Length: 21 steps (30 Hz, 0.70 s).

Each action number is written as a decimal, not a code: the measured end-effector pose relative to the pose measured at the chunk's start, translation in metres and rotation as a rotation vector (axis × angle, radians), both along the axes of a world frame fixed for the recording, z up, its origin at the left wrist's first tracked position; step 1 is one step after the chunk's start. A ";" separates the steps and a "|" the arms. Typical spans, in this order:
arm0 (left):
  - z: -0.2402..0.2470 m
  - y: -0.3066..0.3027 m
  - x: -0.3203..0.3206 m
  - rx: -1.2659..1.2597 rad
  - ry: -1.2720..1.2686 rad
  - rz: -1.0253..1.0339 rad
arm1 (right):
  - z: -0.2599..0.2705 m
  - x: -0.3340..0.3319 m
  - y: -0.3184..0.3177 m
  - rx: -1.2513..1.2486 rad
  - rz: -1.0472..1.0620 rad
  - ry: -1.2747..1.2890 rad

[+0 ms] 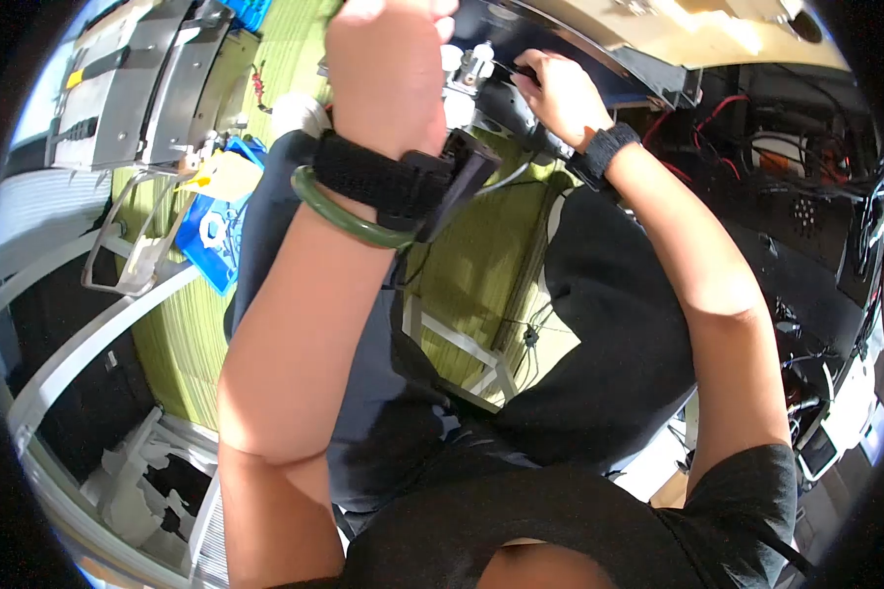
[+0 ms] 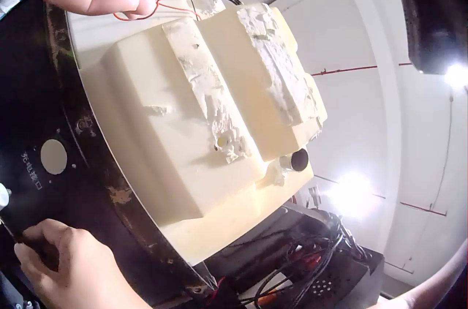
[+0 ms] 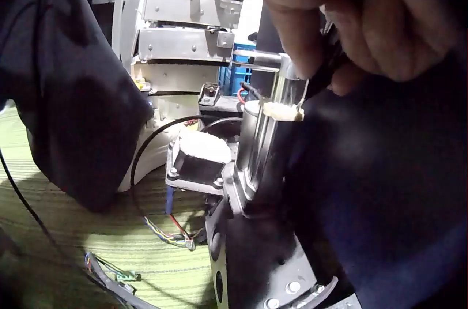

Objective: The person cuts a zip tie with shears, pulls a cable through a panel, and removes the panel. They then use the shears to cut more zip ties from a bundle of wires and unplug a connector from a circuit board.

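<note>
My left hand (image 1: 388, 79), at the top of the head view, pinches a thin red wire (image 2: 155, 9) beside a cream moulded housing (image 2: 146, 133). Dark wires run from a bundle behind those fingers. On the other side of a black panel (image 2: 36, 97) my right hand (image 1: 565, 98) has its fingers curled around a slim dark object (image 3: 333, 57), its kind mostly hidden by the fingers. These fingertips are right at the top of an upright metal cylinder assembly (image 3: 259, 137). A motor-like block (image 3: 199, 155) with a white top is mounted next to the cylinder.
Stacked metal units (image 1: 118, 108) stand at the left, near a blue tray (image 1: 201, 236) with small parts. An open black enclosure with cables (image 1: 796, 187) lies to the right. Loose wires (image 3: 110, 276) rest on the green floor mat (image 3: 58, 214).
</note>
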<state>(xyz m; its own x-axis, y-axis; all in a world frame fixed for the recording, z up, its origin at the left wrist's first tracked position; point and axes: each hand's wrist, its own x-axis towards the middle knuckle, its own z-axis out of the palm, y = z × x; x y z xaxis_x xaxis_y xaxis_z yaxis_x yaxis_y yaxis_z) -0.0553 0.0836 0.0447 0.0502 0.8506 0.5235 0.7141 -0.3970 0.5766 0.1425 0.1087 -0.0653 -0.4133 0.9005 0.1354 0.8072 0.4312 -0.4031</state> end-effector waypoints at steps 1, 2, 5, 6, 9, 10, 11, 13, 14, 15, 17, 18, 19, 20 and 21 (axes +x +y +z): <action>0.006 -0.003 0.006 -0.248 -0.670 -0.030 | 0.005 0.000 -0.001 -0.031 -0.002 -0.028; 0.009 -0.004 0.009 -0.490 -1.345 -0.065 | 0.009 -0.001 -0.003 -0.064 -0.003 -0.059; 0.025 -0.009 0.009 -0.518 -1.431 -0.021 | 0.022 -0.006 -0.012 -0.102 -0.013 -0.068; 0.031 -0.010 0.007 -0.539 -1.432 0.020 | 0.024 -0.009 -0.015 -0.113 -0.017 -0.059; 0.015 -0.002 -0.004 -0.499 -1.473 -0.014 | 0.018 -0.014 -0.015 -0.111 -0.004 -0.034; 0.014 -0.003 -0.007 -0.491 -1.464 -0.022 | 0.015 -0.016 -0.016 -0.102 -0.007 -0.017; 0.013 -0.003 -0.008 -0.477 -1.457 0.006 | 0.013 -0.017 -0.015 -0.092 0.008 -0.016; 0.011 -0.003 -0.011 -0.448 -1.451 0.013 | 0.011 -0.019 -0.012 -0.075 0.025 -0.029; 0.010 -0.003 -0.013 -0.424 -1.446 0.012 | 0.011 -0.020 -0.012 -0.076 0.031 -0.028; 0.010 -0.003 -0.016 -0.425 -1.411 0.012 | 0.012 -0.021 -0.012 -0.086 0.033 -0.016; 0.012 -0.003 -0.017 -0.431 -1.443 -0.001 | 0.013 -0.023 -0.011 -0.096 0.036 0.007; 0.013 -0.003 -0.017 -0.442 -1.473 -0.018 | 0.011 -0.023 -0.011 -0.096 0.041 0.007; 0.014 -0.003 -0.019 -0.481 -1.474 0.005 | 0.009 -0.023 -0.010 -0.083 0.051 -0.017; 0.013 -0.003 -0.019 -0.478 -1.473 0.009 | 0.008 -0.024 -0.010 -0.069 0.059 -0.041; 0.011 -0.003 -0.020 -0.444 -1.505 -0.016 | 0.008 -0.024 -0.010 -0.061 0.071 -0.038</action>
